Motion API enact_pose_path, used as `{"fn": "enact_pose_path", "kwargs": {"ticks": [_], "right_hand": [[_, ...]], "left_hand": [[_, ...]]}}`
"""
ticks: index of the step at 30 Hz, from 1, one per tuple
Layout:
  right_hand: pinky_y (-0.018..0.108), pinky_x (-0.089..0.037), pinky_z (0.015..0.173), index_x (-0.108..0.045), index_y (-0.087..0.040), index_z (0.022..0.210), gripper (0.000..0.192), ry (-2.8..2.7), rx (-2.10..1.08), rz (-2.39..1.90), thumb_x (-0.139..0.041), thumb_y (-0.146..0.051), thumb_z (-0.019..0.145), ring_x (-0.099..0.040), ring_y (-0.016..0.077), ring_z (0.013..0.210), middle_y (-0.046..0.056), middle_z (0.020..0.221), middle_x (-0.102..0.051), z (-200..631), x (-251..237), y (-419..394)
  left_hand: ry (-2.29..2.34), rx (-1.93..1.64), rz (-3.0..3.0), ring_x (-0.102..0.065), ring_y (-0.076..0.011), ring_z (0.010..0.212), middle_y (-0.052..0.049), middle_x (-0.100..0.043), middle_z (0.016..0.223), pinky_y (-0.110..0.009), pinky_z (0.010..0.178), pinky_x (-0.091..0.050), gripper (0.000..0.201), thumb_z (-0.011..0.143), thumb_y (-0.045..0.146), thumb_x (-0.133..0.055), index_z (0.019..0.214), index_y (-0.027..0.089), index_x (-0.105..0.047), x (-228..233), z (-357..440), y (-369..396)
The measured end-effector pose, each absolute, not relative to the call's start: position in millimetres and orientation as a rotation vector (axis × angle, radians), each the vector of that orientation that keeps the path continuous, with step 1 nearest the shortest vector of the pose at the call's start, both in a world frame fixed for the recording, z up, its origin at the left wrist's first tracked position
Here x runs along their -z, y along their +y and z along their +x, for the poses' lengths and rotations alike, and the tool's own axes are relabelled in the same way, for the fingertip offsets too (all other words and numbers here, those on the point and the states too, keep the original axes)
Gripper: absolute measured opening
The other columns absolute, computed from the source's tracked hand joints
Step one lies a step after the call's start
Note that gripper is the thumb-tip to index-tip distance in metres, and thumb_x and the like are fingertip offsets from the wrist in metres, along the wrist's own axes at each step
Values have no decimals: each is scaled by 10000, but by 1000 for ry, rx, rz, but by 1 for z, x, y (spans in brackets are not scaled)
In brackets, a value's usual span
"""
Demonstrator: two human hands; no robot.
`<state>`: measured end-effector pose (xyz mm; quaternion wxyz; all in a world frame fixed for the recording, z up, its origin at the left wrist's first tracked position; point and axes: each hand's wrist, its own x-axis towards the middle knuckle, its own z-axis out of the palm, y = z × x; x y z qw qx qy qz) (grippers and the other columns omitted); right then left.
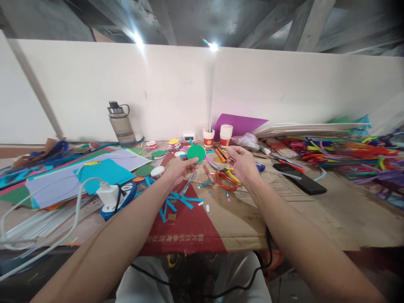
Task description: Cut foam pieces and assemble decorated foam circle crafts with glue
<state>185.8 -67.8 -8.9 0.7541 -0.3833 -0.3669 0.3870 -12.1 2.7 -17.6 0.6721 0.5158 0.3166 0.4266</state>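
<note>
My left hand (180, 171) is closed on a round green paper disc (196, 154), raised above the table, with short blue strips sticking out at its edge. My right hand (241, 161) is held up to the right of the disc, apart from it, thumb and fingertips pinched together. Whatever may be between those fingertips is too small to make out. Just below the right hand lie orange-handled scissors (227, 182) and a yellow-handled tool (233, 173). Cut blue paper strips (183, 201) are scattered on the cardboard below the left hand.
At left are coloured paper sheets (105, 174), a white plug (109, 194) with cable, and a water bottle (121, 126). Paper cups (226, 135) stand at the back. A black phone (299, 179) and many coloured pipe cleaners (331, 149) lie at right.
</note>
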Motion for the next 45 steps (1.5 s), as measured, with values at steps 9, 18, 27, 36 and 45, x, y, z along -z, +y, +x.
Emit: {"fn": "enact_pose_path", "kwargs": {"ticks": [9,18,27,36,45], "right_hand": [[270,-371,581,-650,-185,622,355,-1024,-842,-1005,-811,-496,567,-469,100,570,4,620,-628,174,11,-71],[246,-300,545,-602,-197,670,245,-1258,-870,-1098,-686,-426,659,-396,93,554,-40,602,-531,174,21,-67],[259,-332,555,-565,-196,612,332,-1343,-711,-1273,-616,-504,726,-425,101,510,-28,552,-546,182,21,-67],[311,-441,714,-628,-185,829,158,-1499,-255,-1393,-571,-319,768,-561,167,720,31,814,-654,193,27,-62],[492,-369,996,-611,-55,1166,406,-1349,419,-2126,-538,-333,879,-518,365,1164,257,1178,-606,242,19,-89]], "left_hand": [[712,-1054,1042,-529,-42,498,21,-580,566,-165,505,-450,300,550,149,-881,670,106,-609,14,-12,6],[657,-1192,917,-532,-53,481,31,-573,550,-159,472,-430,229,648,22,-779,678,114,-572,10,-11,9],[614,-1243,752,-519,-57,477,26,-561,545,-165,464,-426,168,788,127,-726,716,122,-574,6,-15,13],[615,-1278,771,-553,-69,490,21,-587,564,-182,479,-443,151,802,100,-695,722,127,-569,10,-18,17],[648,-1265,724,-579,-69,489,31,-603,571,-174,494,-459,185,764,69,-715,722,143,-551,6,-18,12]]}}
